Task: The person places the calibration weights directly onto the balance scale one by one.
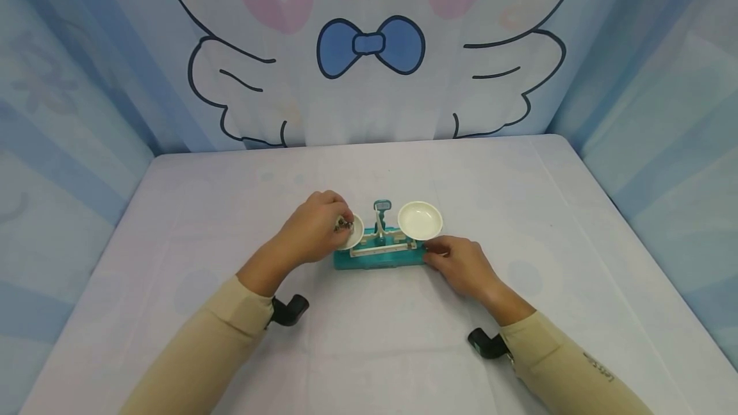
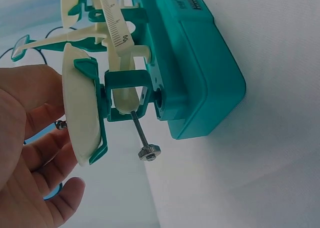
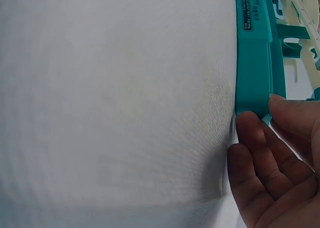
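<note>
A teal balance scale [image 1: 380, 258] with two white pans stands on the table. My left hand [image 1: 311, 229] is at the left pan [image 1: 357, 233], its fingers bent over the dish and pinching a small shiny metal piece [image 1: 344, 224]. In the left wrist view a bit of this metal piece [image 2: 61, 124] shows between the fingers and the pan's face; the fingers hide its kind. My right hand [image 1: 461, 264] grips the right end of the scale's base, the thumb [image 3: 287, 112] on its upper edge. The right pan [image 1: 420, 220] holds nothing.
A graduated beam [image 1: 383, 249] runs along the scale's front, and a pointer post [image 1: 381, 213] rises at its middle. At the left end, a threaded rod carries a knurled nut [image 2: 149, 152]. White cloth [image 1: 375, 351] covers the table, with printed curtains [image 1: 369, 107] around it.
</note>
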`<action>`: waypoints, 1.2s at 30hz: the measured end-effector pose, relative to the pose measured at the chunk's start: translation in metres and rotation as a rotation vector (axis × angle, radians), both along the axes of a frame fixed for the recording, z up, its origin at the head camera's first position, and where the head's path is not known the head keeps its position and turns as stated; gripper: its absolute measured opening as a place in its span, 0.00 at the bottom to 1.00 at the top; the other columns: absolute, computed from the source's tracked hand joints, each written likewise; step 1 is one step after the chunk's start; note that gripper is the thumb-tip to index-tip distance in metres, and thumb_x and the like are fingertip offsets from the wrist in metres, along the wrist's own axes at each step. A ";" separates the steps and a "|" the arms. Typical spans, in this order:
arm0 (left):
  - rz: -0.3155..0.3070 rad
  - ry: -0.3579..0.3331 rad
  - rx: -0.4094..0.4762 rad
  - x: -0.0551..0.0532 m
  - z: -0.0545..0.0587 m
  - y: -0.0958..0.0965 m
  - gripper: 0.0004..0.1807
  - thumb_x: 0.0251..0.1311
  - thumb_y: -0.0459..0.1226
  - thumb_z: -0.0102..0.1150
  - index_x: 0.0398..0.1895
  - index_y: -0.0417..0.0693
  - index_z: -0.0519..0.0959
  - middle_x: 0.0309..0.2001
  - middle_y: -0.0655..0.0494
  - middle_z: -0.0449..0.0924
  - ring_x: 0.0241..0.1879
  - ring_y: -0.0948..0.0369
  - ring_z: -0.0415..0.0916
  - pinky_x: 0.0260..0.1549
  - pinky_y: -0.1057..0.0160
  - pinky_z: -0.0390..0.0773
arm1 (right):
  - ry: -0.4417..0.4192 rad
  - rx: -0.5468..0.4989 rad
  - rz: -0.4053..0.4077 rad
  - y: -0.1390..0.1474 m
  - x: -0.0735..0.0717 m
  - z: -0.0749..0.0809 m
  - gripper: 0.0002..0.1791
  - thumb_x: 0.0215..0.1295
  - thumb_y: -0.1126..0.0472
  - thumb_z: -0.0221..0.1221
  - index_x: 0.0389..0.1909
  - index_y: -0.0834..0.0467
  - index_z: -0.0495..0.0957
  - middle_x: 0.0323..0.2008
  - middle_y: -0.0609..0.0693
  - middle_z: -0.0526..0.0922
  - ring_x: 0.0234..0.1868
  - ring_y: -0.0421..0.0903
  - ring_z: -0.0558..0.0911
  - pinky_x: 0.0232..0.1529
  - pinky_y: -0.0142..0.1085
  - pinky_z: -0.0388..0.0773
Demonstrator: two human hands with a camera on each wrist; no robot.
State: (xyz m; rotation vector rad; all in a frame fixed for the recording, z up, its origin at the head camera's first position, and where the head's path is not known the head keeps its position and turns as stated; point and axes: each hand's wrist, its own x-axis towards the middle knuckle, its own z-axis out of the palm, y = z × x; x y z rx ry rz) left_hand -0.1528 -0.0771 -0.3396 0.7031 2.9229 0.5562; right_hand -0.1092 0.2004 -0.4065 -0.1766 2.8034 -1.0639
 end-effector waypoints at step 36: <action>0.205 -0.120 0.176 0.026 -0.014 -0.066 0.25 0.63 0.37 0.67 0.61 0.38 0.75 0.57 0.42 0.75 0.57 0.45 0.73 0.56 0.45 0.75 | 0.000 -0.006 -0.005 0.000 0.001 0.001 0.18 0.69 0.60 0.60 0.55 0.66 0.80 0.48 0.57 0.86 0.45 0.50 0.85 0.45 0.45 0.82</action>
